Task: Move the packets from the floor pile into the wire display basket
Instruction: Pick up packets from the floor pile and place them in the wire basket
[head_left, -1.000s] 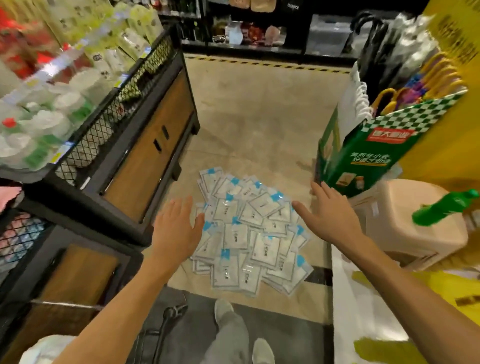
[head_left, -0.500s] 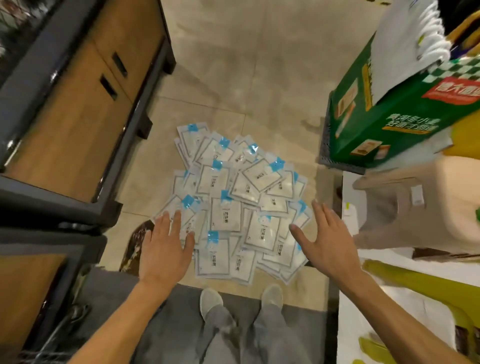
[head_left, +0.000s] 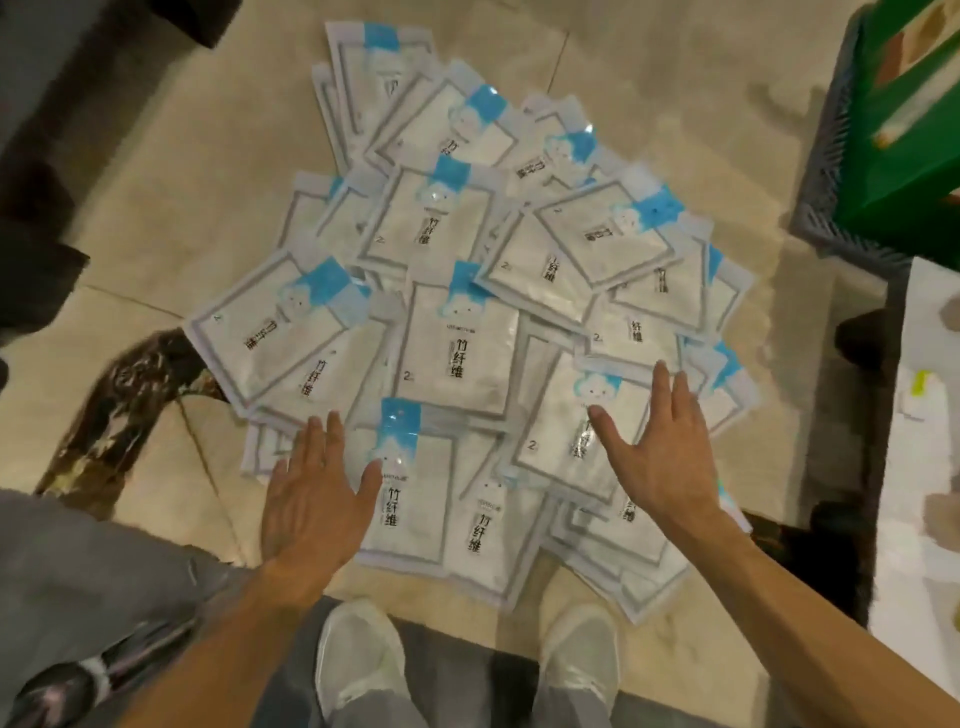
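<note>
Tiled floor (head_left: 675, 93): pile of packets (head_left: 457, 332), white with blue tabs, overlapping, fills centre frame; green box (head_left: 904, 130) upper right. Left hand (head_left: 311, 499) and right hand (head_left: 660, 452) flat over the pile's near edge, fingers straight, apart, gripping nothing; contact unclear.

Bare floor (head_left: 208, 197) left; green box (head_left: 904, 130) right

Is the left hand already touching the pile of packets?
Cannot tell. In the head view the open left hand overlaps the near edge of the packets, but from above no contact or gap shows.
</note>
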